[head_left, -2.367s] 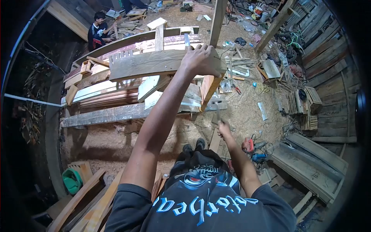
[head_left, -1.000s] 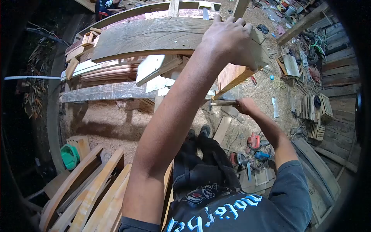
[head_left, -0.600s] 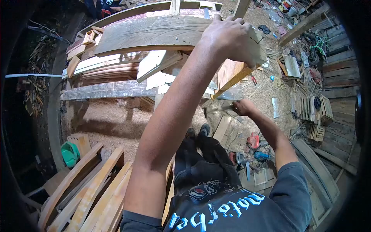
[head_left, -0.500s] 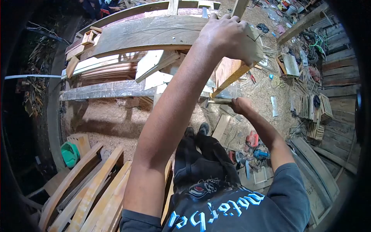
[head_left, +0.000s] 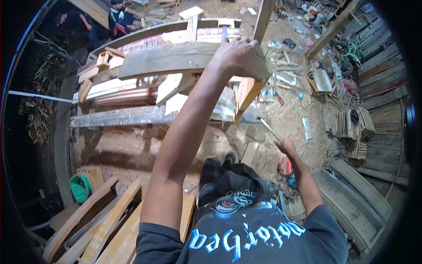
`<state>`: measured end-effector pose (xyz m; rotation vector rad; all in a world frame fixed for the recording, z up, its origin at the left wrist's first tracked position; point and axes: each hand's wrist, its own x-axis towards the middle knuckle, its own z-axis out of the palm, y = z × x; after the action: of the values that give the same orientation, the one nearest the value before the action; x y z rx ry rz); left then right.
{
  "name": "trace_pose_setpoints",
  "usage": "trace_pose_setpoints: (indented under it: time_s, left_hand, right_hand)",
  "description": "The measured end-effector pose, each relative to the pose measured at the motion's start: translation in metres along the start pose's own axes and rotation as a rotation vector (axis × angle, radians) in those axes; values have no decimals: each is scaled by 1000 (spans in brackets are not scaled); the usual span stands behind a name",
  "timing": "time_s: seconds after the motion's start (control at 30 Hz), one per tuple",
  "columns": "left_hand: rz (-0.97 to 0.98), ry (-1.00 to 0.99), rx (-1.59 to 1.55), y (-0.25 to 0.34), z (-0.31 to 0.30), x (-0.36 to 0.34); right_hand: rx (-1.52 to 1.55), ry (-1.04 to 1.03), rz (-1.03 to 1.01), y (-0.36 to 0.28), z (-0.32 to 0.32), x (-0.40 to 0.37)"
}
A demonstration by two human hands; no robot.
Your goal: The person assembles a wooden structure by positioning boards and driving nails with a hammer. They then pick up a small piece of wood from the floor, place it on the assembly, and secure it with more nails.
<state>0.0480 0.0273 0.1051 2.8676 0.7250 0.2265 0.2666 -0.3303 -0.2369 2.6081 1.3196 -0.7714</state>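
My left hand (head_left: 239,55) lies over the right end of a wide grey-brown board (head_left: 167,60), its fingers curled over the far edge. Below that end, a yellowish wooden piece (head_left: 247,97) slants down to a narrow foot. My right hand (head_left: 286,147) is closed round the near end of a thin, hammer-like tool (head_left: 269,129). Its small dark tip points up and left, a little to the right of the wooden piece's foot; the exact shape of the tip is too small to make out.
A long plank (head_left: 127,116) crosses in front of stacked timber. An upright post (head_left: 263,22) stands beyond my left hand. Pliers (head_left: 280,99) and a red power tool (head_left: 285,166) lie on the sawdust floor. Curved wooden pieces (head_left: 90,211) lie at lower left. Another person (head_left: 118,20) sits at the back.
The tool in my right hand has swung away from the wooden piece's foot, down and to the right. My left hand stays on the board. The view has tilted, showing more of the background.
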Motion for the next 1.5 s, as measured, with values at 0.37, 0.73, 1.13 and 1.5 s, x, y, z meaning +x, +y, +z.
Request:
trace_pose_setpoints:
  time_s: [0.37, 0.73, 1.13, 1.5]
  left_hand:
    - [-45, -9, -6, 3, -3, 0]
    - [-49, 68, 3, 8, -1, -4]
    - [-32, -25, -51, 4, -5, -5]
    - [-14, 33, -10, 5, -5, -6]
  right_hand:
    - [1623, 120, -247, -194, -71, 174]
    - [1858, -26, -348, -231, -90, 132]
    - [1145, 149, -71, -190, -170, 44]
    - [790, 643, -288, -209, -279, -187]
